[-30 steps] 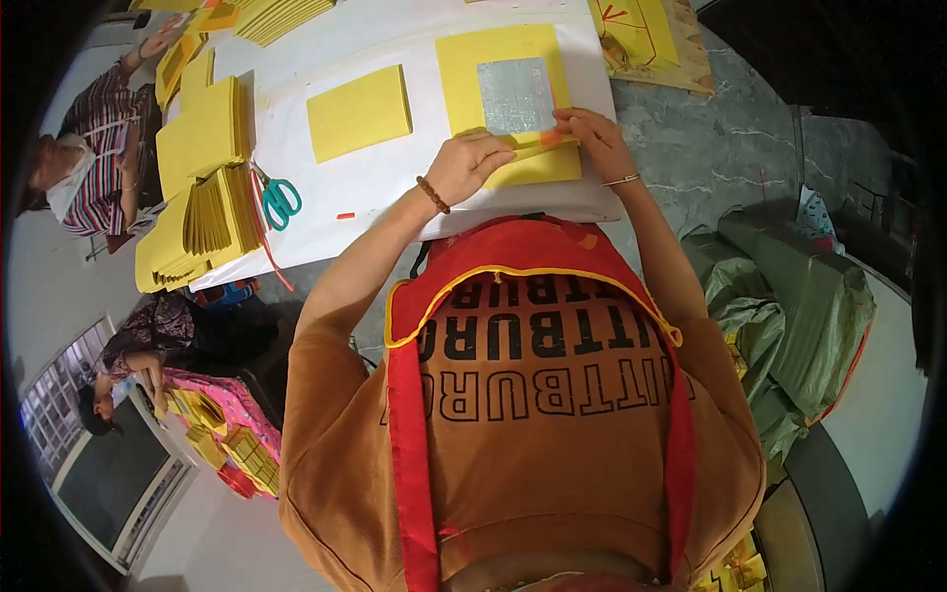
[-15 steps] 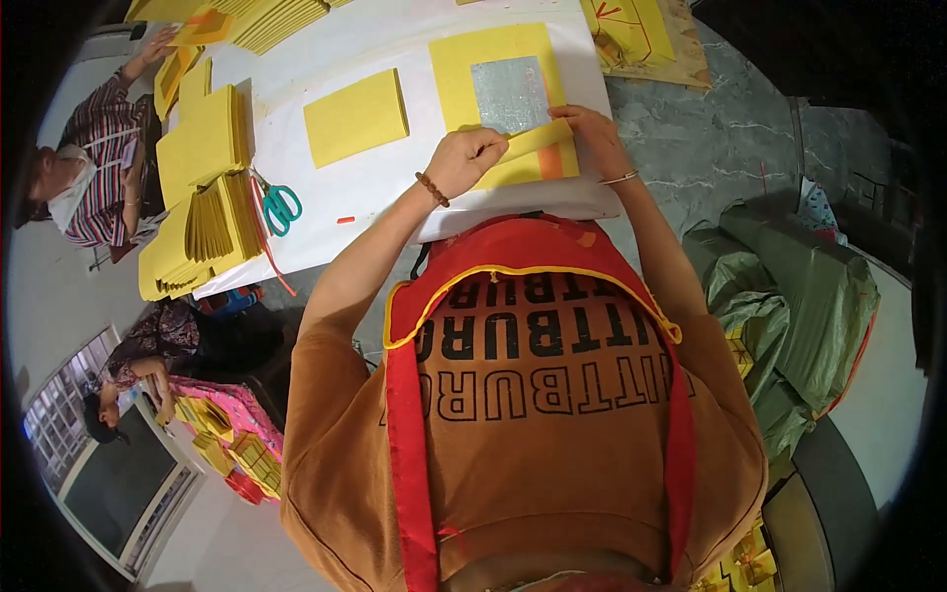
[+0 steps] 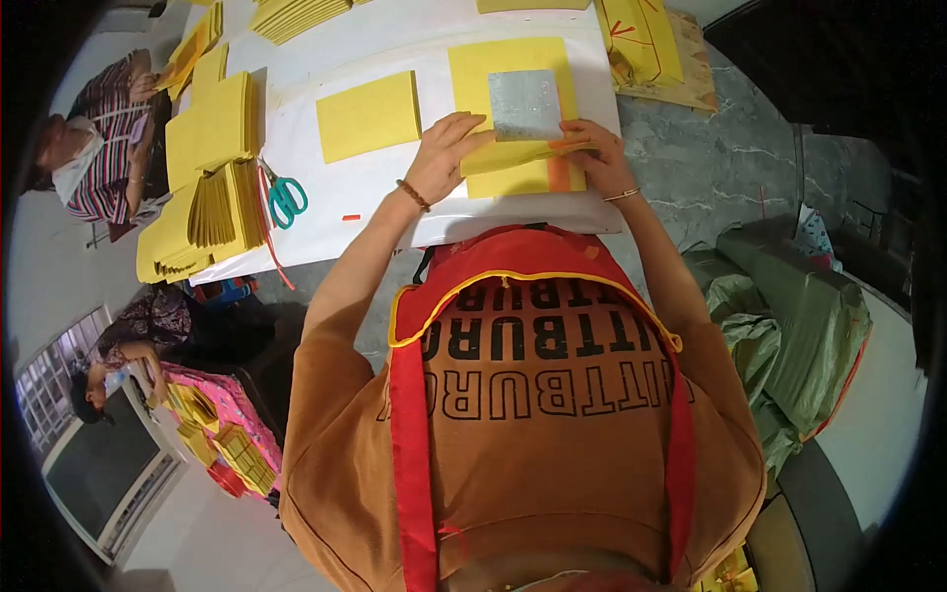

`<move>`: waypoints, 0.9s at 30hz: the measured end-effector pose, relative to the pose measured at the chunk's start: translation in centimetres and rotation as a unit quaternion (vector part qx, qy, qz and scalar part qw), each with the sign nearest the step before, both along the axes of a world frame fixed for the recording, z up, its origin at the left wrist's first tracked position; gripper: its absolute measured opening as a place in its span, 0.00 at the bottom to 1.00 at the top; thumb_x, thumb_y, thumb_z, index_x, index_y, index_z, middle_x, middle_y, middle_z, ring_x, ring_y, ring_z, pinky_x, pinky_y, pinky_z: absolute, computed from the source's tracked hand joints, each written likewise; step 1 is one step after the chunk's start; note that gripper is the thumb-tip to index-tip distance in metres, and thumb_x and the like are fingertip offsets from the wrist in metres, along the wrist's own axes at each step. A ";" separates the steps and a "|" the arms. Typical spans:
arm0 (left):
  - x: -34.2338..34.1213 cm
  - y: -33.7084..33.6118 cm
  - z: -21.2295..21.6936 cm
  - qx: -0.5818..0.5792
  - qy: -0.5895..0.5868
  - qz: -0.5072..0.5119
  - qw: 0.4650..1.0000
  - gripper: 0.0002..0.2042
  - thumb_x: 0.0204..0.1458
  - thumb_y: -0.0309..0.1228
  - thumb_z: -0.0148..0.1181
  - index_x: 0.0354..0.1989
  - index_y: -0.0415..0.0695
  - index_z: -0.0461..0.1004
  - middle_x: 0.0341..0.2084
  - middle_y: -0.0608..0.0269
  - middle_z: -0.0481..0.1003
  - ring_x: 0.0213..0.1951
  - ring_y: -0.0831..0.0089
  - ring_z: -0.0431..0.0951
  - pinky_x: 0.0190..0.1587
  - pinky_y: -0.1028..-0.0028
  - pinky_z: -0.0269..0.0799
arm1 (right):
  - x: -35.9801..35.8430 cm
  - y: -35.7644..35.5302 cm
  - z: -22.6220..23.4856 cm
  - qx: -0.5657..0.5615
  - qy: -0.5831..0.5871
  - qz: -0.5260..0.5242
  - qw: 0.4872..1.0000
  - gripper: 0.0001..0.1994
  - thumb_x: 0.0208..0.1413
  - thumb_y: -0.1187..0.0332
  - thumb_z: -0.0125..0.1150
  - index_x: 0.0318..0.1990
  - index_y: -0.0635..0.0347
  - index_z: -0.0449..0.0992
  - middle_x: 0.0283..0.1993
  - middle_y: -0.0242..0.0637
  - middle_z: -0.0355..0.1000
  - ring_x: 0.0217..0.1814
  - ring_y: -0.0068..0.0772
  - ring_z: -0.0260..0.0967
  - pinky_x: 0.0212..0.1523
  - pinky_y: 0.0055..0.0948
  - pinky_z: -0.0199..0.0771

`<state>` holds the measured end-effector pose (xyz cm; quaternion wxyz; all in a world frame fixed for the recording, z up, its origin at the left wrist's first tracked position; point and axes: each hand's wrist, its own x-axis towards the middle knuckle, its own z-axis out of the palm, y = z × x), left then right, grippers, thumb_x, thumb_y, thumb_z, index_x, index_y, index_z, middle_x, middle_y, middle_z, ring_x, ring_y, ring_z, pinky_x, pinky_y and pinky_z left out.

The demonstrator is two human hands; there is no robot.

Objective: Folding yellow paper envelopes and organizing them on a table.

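A stack of yellow paper [image 3: 469, 69] bearing a silver square [image 3: 523, 104] lies in front of me near the table's front edge. Across its near part runs a folded yellow strip [image 3: 523, 155], held between my two hands. My left hand [image 3: 444, 158], with a beaded bracelet on the wrist, grips the strip's left end. At the other end, my right hand [image 3: 600, 158] has its fingers closed on the paper, beside an orange band [image 3: 559, 176]. Left of these lies a folded yellow paper packet [image 3: 368, 116].
Yellow paper stacks [image 3: 212, 128] line the table's left side, near teal-handled scissors [image 3: 286, 200] and a small red piece [image 3: 351, 217]. One person in stripes [image 3: 109, 148] sits at the left; another person [image 3: 148, 345] works behind. Green wrapped bundles [image 3: 789, 306] stand at the right.
My left hand has moved from the middle of the strip out to its left end, and its fingers have straightened. The strip lies more level now. The whole view has shifted slightly.
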<state>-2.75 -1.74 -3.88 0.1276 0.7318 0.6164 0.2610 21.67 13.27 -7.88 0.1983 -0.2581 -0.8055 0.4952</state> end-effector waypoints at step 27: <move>2.2 1.2 -0.9 -0.241 -0.384 0.301 0.839 0.13 0.50 0.36 0.53 0.31 0.37 0.72 0.23 0.55 0.75 0.24 0.69 0.73 0.28 0.71 0.66 | -0.8 -3.9 2.4 -0.158 -0.030 -0.164 0.973 0.24 0.48 0.72 0.58 0.55 0.62 0.65 0.44 0.39 0.72 0.44 0.21 0.67 0.45 0.20 0.65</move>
